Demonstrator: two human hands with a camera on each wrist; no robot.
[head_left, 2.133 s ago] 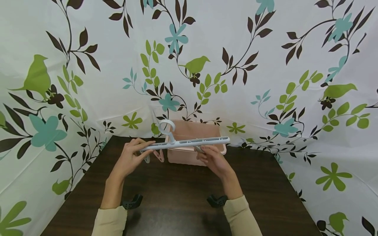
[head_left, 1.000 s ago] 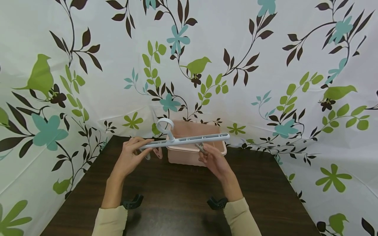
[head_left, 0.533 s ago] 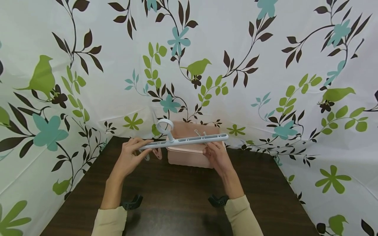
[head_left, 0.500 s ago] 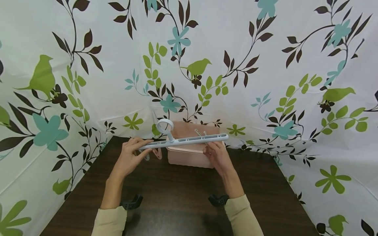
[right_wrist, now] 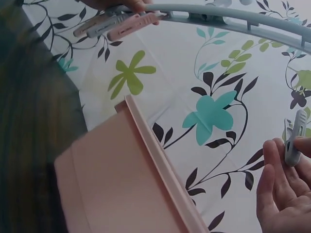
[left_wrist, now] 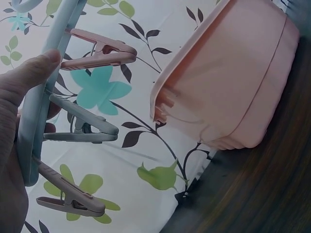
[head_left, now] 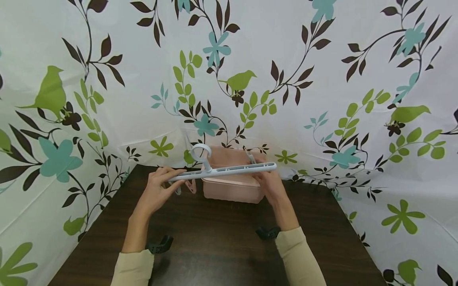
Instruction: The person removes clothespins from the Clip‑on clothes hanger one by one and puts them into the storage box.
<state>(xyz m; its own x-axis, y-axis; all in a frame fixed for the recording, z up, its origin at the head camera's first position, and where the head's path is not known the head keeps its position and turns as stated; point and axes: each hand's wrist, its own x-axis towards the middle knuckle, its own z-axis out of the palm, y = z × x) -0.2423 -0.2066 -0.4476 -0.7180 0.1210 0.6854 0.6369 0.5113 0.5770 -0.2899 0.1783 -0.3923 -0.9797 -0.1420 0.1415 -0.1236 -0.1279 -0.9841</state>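
Observation:
A pale blue hanger bar with a ring hook is held level above the table. My left hand grips its left end, where pink and grey clothespins hang from the bar. My right hand is at the bar's right end and pinches a grey clothespin that sticks up behind the bar. In the right wrist view the grey clothespin sits between the fingertips, below the bar.
A pink plastic box stands at the back of the dark wooden table, just under the hanger. A floral curtain closes in the table on three sides. Black wrist mounts sit by both sleeves.
My right hand has moved from under the middle of the bar toward its right end, raising the grey clothespin above the bar. The left hand and hanger stayed nearly still.

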